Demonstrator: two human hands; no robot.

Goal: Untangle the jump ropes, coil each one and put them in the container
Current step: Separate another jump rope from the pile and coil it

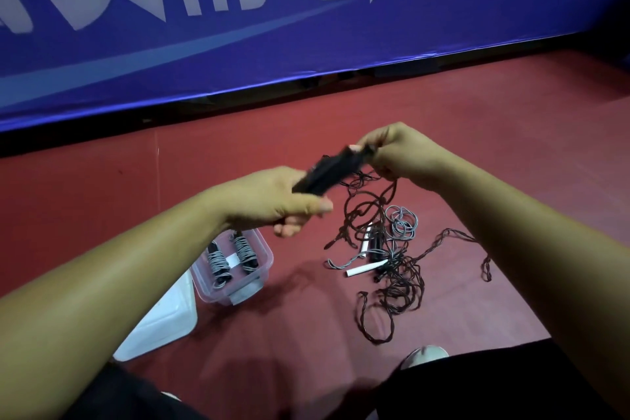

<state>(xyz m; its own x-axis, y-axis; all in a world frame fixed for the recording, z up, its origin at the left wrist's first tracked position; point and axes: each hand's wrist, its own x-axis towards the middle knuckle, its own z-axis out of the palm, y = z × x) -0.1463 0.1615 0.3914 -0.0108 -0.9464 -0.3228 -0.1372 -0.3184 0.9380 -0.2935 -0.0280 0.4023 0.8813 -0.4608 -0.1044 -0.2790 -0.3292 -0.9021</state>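
My left hand (272, 204) grips the lower end of a pair of black jump-rope handles (327, 172), blurred by motion. My right hand (399, 153) pinches the dark twisted cord at the handles' upper end. From there the dark rope (399, 280) hangs down into a tangled heap on the red floor. A grey rope (404, 220) with a small coil lies in the same heap, along with white handles (366, 269). A clear plastic container (235, 290) at the lower left holds a coiled grey rope (218, 261) wound round black handles.
The container's white lid (160, 320) lies on the floor just left of it. A blue banner (306, 20) with white lettering runs across the back. My dark trousers and a shoe tip (422, 355) fill the bottom edge. Red floor (102, 187) spreads around.
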